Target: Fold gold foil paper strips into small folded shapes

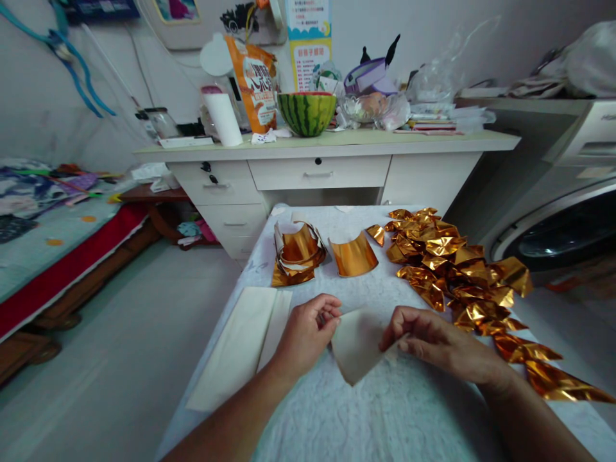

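A whitish sheet of paper [357,343] with a pointed lower corner is held between my two hands over the cloth-covered table. My left hand [312,330] pinches its upper left edge. My right hand [423,337] has its fingers closed on the right edge. Just beyond the hands lies a curved gold foil sheet [355,255], and left of it a stack of curled gold sheets [298,252]. Many crumpled gold foil pieces [447,256] spread along the table's right side. Flat pale paper strips [240,340] lie left of my left hand.
Behind the table [332,417] stands a white desk [317,151] with a watermelon half [307,114], an orange bag [253,83] and a paper roll [222,119]. A washing machine [577,167] is at the right, a bed [58,237] at the left.
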Available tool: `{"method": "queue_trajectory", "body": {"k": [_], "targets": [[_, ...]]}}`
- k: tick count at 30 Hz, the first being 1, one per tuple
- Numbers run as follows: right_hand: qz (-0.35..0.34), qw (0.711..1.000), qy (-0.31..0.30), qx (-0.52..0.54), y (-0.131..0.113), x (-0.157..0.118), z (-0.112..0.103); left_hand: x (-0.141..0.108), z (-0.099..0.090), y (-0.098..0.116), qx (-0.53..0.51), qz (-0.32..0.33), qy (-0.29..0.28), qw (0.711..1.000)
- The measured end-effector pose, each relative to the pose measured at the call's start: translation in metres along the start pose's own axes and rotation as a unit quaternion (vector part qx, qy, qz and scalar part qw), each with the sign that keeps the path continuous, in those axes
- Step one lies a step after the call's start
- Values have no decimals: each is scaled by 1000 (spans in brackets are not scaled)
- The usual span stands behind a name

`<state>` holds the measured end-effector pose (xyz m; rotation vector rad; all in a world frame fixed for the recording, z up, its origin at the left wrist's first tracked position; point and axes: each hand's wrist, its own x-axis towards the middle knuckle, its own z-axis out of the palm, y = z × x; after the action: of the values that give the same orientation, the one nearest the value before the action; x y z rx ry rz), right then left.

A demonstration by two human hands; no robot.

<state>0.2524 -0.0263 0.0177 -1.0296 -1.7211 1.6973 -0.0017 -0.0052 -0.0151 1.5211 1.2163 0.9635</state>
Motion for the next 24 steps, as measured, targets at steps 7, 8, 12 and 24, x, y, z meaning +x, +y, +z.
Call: {"method": "queue_trajectory", "body": {"k": [7, 8, 12, 24], "targets": [[-10, 985, 127, -113, 14, 15, 11, -2, 2, 1, -9, -16, -43, 999], [-19, 976, 146, -158, 15, 17, 12, -1, 1, 2, -21, -20, -48, 998], [-60, 938, 215, -266, 15, 22, 16, -1, 0, 3, -59, -22, -73, 995], [-42, 969, 240, -51, 21, 27, 20, -4, -5, 6, -179, -37, -96, 978]]}}
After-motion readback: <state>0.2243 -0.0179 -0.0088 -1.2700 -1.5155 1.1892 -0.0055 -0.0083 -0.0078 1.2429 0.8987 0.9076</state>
